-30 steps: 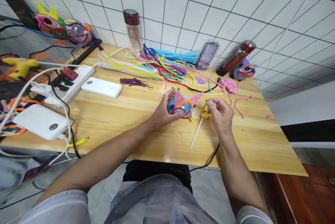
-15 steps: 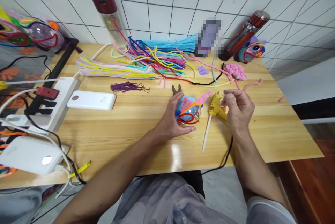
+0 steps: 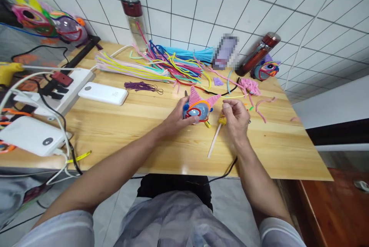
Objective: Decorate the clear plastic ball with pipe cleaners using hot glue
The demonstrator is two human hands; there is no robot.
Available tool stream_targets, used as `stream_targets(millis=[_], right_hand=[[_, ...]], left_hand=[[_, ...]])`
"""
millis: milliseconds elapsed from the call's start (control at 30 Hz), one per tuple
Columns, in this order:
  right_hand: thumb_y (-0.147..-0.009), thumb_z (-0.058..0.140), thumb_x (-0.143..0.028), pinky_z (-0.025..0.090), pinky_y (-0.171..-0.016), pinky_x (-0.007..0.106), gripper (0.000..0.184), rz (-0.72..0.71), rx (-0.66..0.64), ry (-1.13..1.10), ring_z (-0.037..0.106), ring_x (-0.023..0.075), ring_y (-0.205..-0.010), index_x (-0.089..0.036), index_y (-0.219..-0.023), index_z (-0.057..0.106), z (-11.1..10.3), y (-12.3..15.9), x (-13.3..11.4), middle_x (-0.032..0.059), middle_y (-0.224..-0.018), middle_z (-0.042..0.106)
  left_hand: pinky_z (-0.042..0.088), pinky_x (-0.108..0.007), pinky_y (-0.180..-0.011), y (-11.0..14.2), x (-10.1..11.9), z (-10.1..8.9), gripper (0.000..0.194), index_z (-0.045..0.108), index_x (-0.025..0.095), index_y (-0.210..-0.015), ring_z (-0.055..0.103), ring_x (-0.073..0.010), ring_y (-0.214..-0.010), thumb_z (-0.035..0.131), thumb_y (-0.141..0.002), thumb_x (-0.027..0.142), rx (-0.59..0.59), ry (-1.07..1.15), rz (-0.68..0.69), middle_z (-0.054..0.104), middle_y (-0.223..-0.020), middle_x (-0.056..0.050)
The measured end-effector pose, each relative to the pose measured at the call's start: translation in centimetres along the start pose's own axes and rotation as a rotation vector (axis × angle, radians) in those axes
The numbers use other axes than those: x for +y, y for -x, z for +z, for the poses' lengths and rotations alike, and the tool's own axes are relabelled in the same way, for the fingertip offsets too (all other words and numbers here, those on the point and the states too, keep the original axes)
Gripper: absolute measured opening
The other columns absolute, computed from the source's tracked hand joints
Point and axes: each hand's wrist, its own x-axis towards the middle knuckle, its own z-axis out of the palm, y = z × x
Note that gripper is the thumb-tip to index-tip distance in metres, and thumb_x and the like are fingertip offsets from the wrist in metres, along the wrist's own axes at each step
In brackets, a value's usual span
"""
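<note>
My left hand (image 3: pixel 174 120) is closed around a rounded, clear-and-blue craft figure (image 3: pixel 203 113), held just above the table. Two pink pipe-cleaner points stand on its top, and red and orange loops trim its front. To its right, my right hand (image 3: pixel 238 120) has thumb and fingertips pinched together; whatever is between them is too small to make out. Partly hidden behind that hand lies a yellow glue gun (image 3: pixel 222 119), a white glue stick (image 3: pixel 214 141) jutting from it toward me.
Bundles of pipe cleaners (image 3: pixel 184 64) lie along the wall, with a clear bottle (image 3: pixel 135 27) and a dark red flask (image 3: pixel 259 52) behind. Purple cords (image 3: pixel 141 87), a white power bank (image 3: pixel 103 93) and a power strip (image 3: pixel 72 89) are on the left. Pink coils (image 3: pixel 250 86) lie at right.
The view dipped closer and drew back again. My left hand has turned the figure a little, so its pink points stand more upright than half a second ago. My right hand stays pinched.
</note>
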Motion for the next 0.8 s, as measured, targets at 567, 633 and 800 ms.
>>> stream_targets(millis=[567, 633, 800], right_hand=[[-0.103, 0.064, -0.022, 0.061, -0.080, 0.039, 0.032, -0.711, -0.235, 0.379, 0.073, 0.0245, -0.090, -0.029, -0.131, 0.078, 1.9, 1.8, -1.6, 0.0086, -0.101, 0.079], [-0.103, 0.063, -0.021, 0.060, -0.079, 0.039, 0.033, -0.721, -0.252, 0.416, 0.072, 0.0241, -0.089, -0.029, -0.131, 0.079, 2.2, 1.7, -1.4, 0.0086, -0.100, 0.078], [-0.103, 0.064, -0.021, 0.056, -0.076, 0.039, 0.028, -0.709, -0.231, 0.411, 0.069, 0.0244, -0.087, -0.028, -0.125, 0.081, 2.6, 1.9, -1.1, 0.0087, -0.097, 0.075]], left_hand=[[0.040, -0.058, -0.127, -0.3, -0.7, -0.3, 0.083, 0.051, 0.021, -0.148, 0.056, -0.0367, -0.143, 0.086, -0.085, 0.061, 0.097, -0.195, 0.064, 0.061, -0.146, -0.017], [0.040, -0.058, -0.128, -0.3, -0.7, -0.2, 0.084, 0.052, 0.021, -0.148, 0.055, -0.0372, -0.144, 0.087, -0.084, 0.061, 0.101, -0.195, 0.074, 0.061, -0.147, -0.017], [0.039, -0.058, -0.129, -0.1, -0.4, -0.3, 0.079, 0.054, 0.022, -0.148, 0.055, -0.0373, -0.145, 0.083, -0.086, 0.061, 0.097, -0.149, 0.073, 0.060, -0.150, -0.016]])
